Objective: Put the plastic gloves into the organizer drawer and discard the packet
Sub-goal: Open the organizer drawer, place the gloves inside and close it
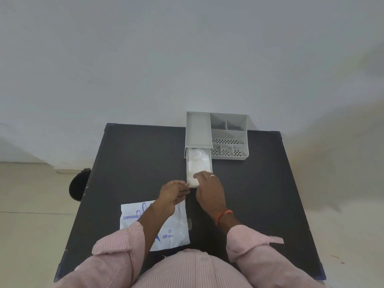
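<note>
Now, with the gloves (197, 162) lying in the pulled-out drawer (210, 163), the right hand (208, 189) should press them flat (fingers curled onto the pile) while the left hand (173, 193), fingers loosely extended, steadies the drawer front; the packet (170, 233) waits on the table (259, 194).

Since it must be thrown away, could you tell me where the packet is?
The packet lies flat on the table's near left part, partly under the left forearm, nearer than the open drawer.

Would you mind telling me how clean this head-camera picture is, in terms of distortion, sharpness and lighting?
Head view: wide-angle distortion bows the floor line and splays the black table's edges; lighting is soft and even, without glare; a broad dim shadow falls on the wall at right; the drawer and gloves are pale and nearly washed out; the packet's print is readable; the hands, left and right, look slightly soft.
</note>
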